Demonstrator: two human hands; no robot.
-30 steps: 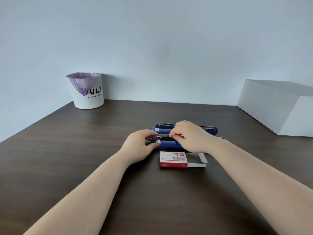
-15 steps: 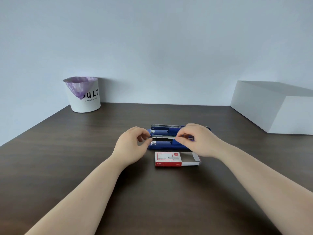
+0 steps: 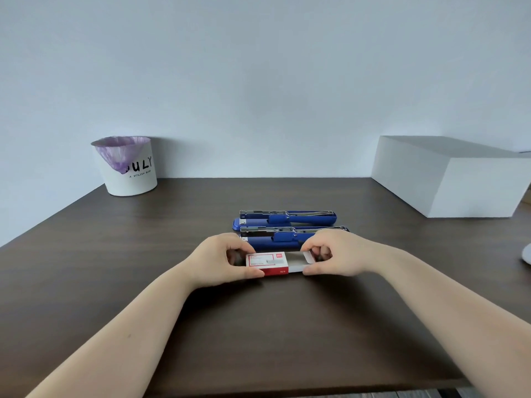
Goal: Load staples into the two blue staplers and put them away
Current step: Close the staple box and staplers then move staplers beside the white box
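Two blue staplers lie side by side on the dark table, both opened flat with their metal staple rails showing: the far stapler (image 3: 287, 218) and the near stapler (image 3: 283, 238). In front of them sits a red and white staple box (image 3: 267, 264) with its white inner tray slid out to the right. My left hand (image 3: 221, 261) grips the red sleeve at its left end. My right hand (image 3: 333, 254) pinches the right end of the pulled-out tray. The tray's contents are hidden from this angle.
A white bin (image 3: 129, 168) with a purple liner stands at the back left near the wall. A large white box (image 3: 448, 179) sits at the back right. A pale round object (image 3: 527, 254) peeks in at the right edge.
Both hands have left the near stapler's rail and come down toward me onto the staple box, gripping its two ends. The staplers lie where they were.
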